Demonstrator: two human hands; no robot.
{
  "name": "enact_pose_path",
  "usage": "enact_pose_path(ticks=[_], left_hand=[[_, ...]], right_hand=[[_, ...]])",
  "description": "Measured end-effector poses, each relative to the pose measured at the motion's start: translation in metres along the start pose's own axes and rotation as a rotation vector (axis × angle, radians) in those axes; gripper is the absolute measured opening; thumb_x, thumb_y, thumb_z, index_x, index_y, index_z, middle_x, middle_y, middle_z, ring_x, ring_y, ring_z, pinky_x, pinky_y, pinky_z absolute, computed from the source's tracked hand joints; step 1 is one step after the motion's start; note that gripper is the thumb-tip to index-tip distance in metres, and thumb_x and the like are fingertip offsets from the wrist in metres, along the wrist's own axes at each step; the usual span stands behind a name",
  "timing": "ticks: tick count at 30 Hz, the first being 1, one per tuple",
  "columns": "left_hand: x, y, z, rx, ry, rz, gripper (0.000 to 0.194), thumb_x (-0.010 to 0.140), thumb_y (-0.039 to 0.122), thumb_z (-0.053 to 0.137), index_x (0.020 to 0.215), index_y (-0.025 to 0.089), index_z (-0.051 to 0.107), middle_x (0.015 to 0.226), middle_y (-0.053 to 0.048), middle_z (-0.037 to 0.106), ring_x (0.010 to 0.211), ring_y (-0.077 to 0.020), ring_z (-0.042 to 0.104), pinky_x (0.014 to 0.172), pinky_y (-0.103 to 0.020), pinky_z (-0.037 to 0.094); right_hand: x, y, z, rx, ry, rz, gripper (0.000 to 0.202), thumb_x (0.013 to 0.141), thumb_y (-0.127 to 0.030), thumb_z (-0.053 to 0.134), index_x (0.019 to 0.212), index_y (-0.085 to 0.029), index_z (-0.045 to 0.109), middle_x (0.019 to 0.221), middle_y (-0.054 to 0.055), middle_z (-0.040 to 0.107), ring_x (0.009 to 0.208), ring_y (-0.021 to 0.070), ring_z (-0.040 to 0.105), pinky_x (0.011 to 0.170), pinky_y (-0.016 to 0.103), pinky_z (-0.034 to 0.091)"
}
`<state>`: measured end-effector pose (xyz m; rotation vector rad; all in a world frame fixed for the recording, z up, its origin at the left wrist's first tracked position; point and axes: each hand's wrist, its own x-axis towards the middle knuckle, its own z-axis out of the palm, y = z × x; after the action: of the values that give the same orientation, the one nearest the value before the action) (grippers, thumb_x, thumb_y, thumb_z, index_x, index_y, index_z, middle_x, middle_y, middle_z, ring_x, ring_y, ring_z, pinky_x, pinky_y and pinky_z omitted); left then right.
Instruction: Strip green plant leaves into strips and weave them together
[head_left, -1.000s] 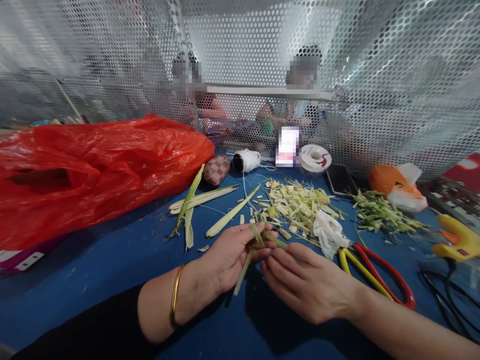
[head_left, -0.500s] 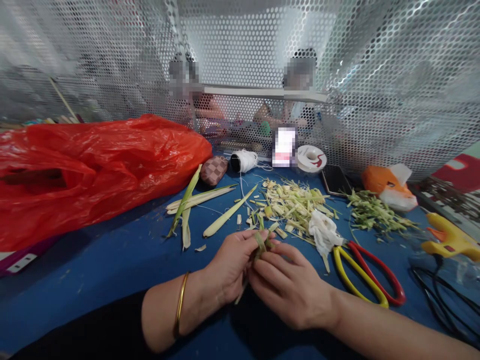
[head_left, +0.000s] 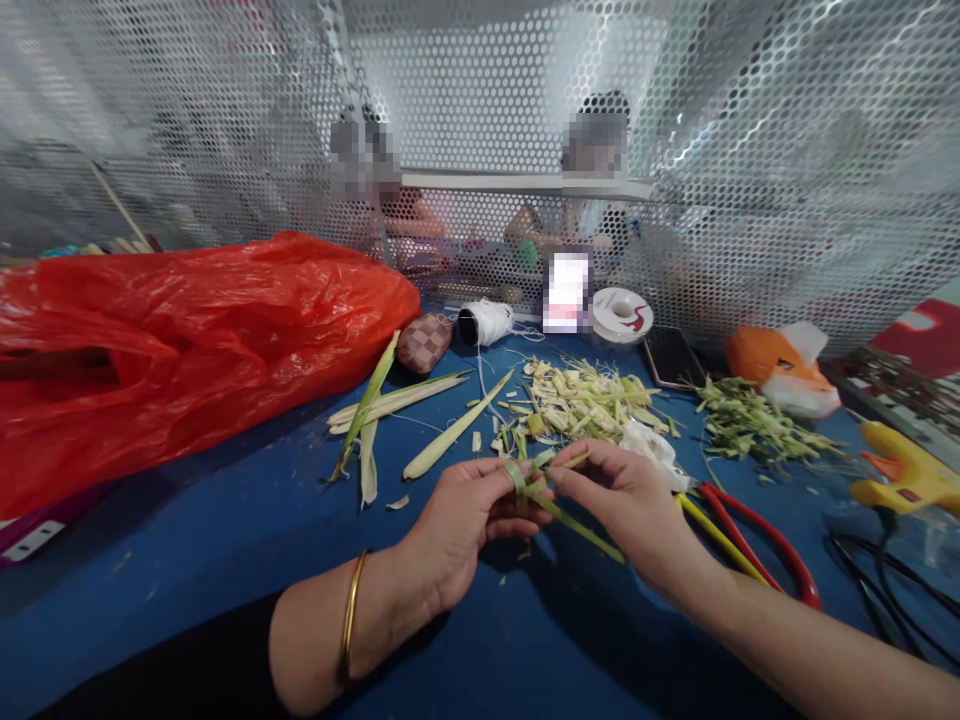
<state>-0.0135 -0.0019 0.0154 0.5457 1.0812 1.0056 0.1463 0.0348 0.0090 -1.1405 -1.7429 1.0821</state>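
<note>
My left hand, with a gold bangle at the wrist, pinches a small piece of folded green leaf strips between thumb and fingers. Close beside it, my right hand has thumb and forefinger closed on a thin end of the strips. One long green strip trails from the piece to the lower right, beneath my right hand. Exactly how the strips cross is hidden by my fingers. Just beyond my hands lies a heap of pale chopped leaf scraps.
Scissors with red and yellow handles lie partly under my right forearm. A yellow glue gun is at right, a red plastic bag at left. Whole pale husk leaves, a thread spool and a phone lie further back.
My right hand has moved up and to the right, away from close against my left hand, and pinches a strip end. The long strip now shows, stretching to the lower right.
</note>
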Motion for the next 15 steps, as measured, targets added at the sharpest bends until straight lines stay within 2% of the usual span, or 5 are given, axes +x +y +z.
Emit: enact_pose_path(ticks=[2,5,7,10,15], left_hand=[[0.0,-0.001,-0.001,-0.001,0.015,-0.004,0.015,0.079,0.024,0.065,0.079,0.01,0.071,0.075,-0.008,0.071,0.063,-0.0125,0.066,0.057,-0.02,0.051],[0.0,0.0,-0.002,0.002,0.029,-0.011,0.017,0.078,0.028,0.068,0.078,0.011,0.07,0.074,-0.007,0.07,0.063,-0.0129,0.065,0.058,-0.02,0.05],[0.0,0.001,-0.002,0.01,0.019,-0.021,0.019,0.076,0.031,0.07,0.076,0.012,0.07,0.072,-0.006,0.069,0.063,-0.0128,0.064,0.059,-0.021,0.049],[0.0,0.004,-0.002,0.008,0.007,-0.018,0.018,0.076,0.03,0.069,0.074,0.012,0.069,0.067,-0.003,0.066,0.062,-0.0121,0.062,0.06,-0.022,0.048],[0.002,0.008,-0.005,-0.024,0.045,-0.018,0.012,0.078,0.024,0.065,0.077,0.013,0.069,0.071,-0.002,0.065,0.061,-0.0103,0.06,0.058,-0.02,0.048]], right_hand=[[-0.001,0.002,0.001,-0.094,0.092,-0.09,0.016,0.075,-0.027,0.066,0.087,-0.017,0.063,0.075,0.003,0.068,0.068,0.0178,0.064,0.062,0.031,0.053],[-0.001,0.003,-0.002,-0.32,0.201,-0.4,0.027,0.078,-0.021,0.065,0.104,-0.018,0.06,0.099,0.009,0.068,0.093,0.0231,0.064,0.08,0.04,0.052],[0.001,0.003,-0.006,-0.455,0.092,-0.688,0.015,0.084,-0.014,0.058,0.096,-0.021,0.063,0.1,0.007,0.07,0.1,0.0217,0.063,0.088,0.041,0.048],[0.005,0.004,-0.013,-0.59,-0.122,-1.0,0.02,0.088,-0.007,0.051,0.091,-0.02,0.065,0.094,0.003,0.074,0.096,0.0173,0.066,0.096,0.04,0.042],[0.01,0.001,-0.02,-0.742,-0.247,-1.092,0.024,0.094,-0.011,0.047,0.11,-0.016,0.064,0.11,0.007,0.072,0.11,0.0181,0.062,0.102,0.04,0.039]])
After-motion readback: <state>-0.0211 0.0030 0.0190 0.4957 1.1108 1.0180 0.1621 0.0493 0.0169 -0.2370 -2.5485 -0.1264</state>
